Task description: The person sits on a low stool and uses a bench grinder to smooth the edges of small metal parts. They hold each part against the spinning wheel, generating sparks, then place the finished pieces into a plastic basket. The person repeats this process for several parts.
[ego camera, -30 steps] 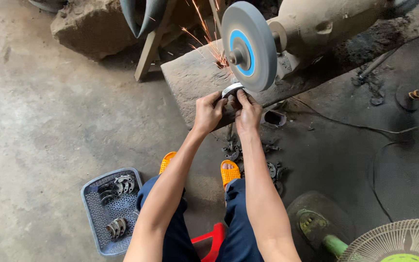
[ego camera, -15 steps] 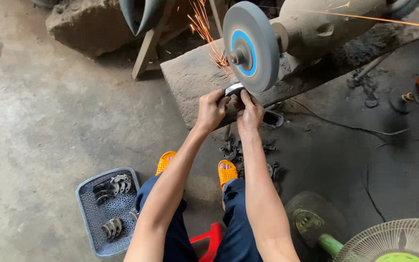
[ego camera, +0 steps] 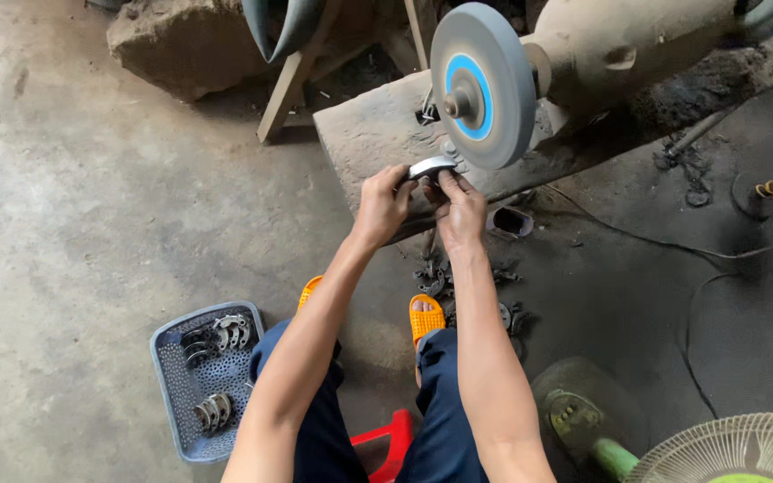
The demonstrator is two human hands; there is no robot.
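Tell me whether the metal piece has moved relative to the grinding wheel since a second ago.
Yes. The metal piece, held by both hands, has come off the grinding wheel rim, slightly left; sparks have stopped.

The person is wearing dark blue trousers (ego camera: 445, 420), showing at the bottom centre of the frame, and orange perforated slippers (ego camera: 425, 317) just above them. The forearms are showing bare, with no sleeves reaching into view. The left hand (ego camera: 382, 204) and right hand (ego camera: 460, 210), above centre, are going without gloves, rings or a watch.
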